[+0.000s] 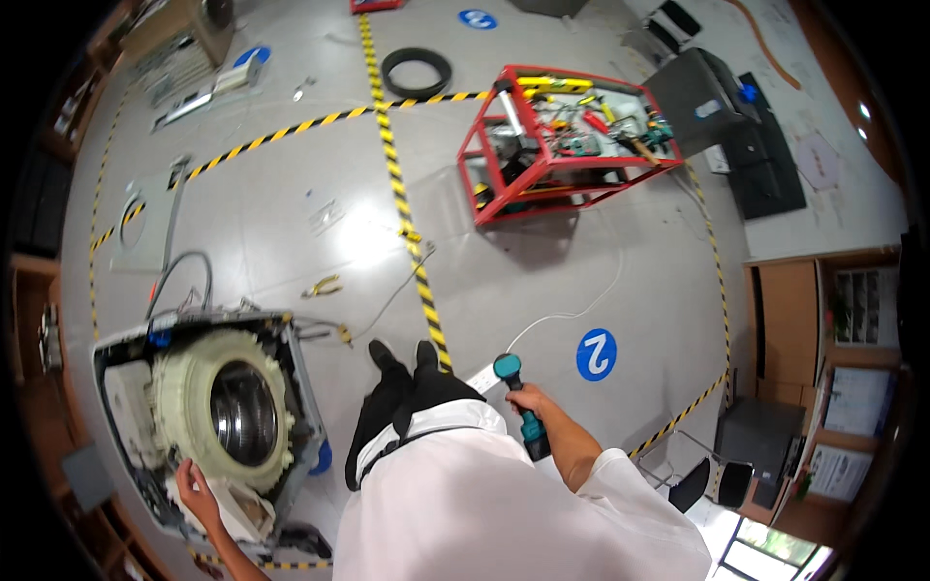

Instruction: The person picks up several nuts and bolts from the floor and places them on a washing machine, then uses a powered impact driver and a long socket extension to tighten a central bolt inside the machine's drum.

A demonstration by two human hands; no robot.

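The left hand reaches out low on the near left, arm extended, fingers bent and pressing down. The right hand is held out to the right, elbow bent, fingers wrapped tight in a fist-like grip.

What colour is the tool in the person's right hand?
Teal and black power drill, held in the right hand; head view.

The person wears a white short-sleeved shirt, dark trousers and black shoes. A dark strap runs across the shirt near the waist. Both forearms are bare, and so are the left hand and right hand.
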